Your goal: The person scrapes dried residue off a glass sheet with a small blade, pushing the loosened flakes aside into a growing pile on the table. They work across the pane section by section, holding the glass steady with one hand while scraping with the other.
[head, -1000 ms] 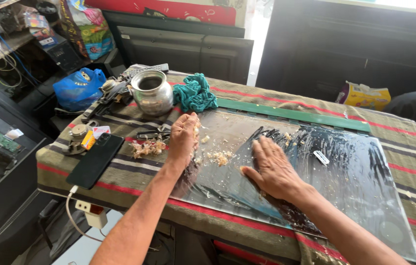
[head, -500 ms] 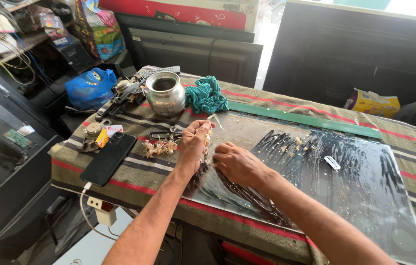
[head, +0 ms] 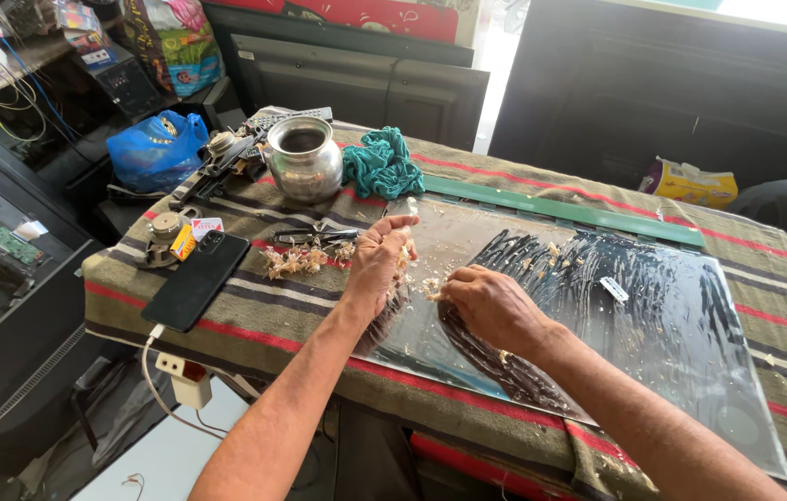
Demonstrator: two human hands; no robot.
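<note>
Glass panel (head: pixel 653 334) lies flat on the striped cloth (head: pixel 263 311), near edge close to the table's front. My left hand (head: pixel 377 264) is curled shut on a pale scrap of peeled residue; my right hand (head: pixel 491 306), fingers bent, pinches at the same gummy crumbs (head: pixel 430 286) on the glass. Risks: leaning on the pane could crack it; grit dragged underhand could scratch; scraps (head: pixel 300 260) drift toward the phone (head: pixel 194 278).
</note>
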